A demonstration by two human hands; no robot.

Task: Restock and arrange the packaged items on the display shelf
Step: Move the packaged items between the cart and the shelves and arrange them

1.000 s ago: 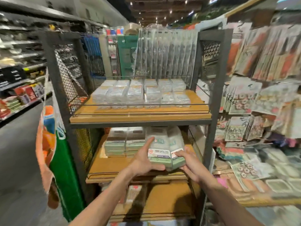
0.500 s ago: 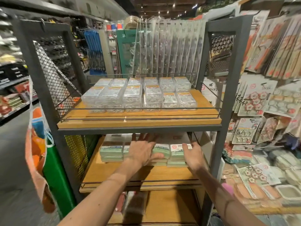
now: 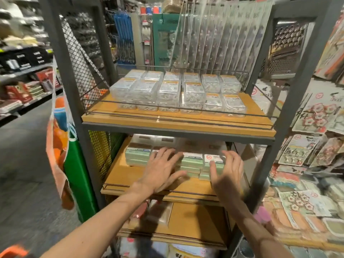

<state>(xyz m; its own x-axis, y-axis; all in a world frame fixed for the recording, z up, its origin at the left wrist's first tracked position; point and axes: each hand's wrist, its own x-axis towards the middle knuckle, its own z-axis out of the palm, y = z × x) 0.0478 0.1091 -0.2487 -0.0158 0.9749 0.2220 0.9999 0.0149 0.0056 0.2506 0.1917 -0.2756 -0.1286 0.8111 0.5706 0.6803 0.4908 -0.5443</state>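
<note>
The green packs (image 3: 191, 162) sit in low stacks at the back right of the middle shelf (image 3: 119, 177). A neighbouring stack (image 3: 137, 155) stands further left on the same board. The left hand (image 3: 162, 170) lies flat on top of the packs, fingers straight and spread, gripping nothing. The right hand (image 3: 226, 170) is spread over the white-labelled pack (image 3: 214, 158) at the shelf's right end. Its fingers are only slightly bent and its thumb is at the pack's front face. It appears to press rather than clasp, though blur leaves that uncertain.

The packs look small, flat and boxy, so probably light and fairly stiff, not fragile. Their wrap looks glossy, so they are likely to slide over one another, and the lower ones already jut forward unevenly. Flat palms on the tops and front faces should square the stacks. To lift one, pinching its short sides between thumb and fingers seems safest, clear of the wire rail (image 3: 186, 192) along the shelf's front edge.
</note>
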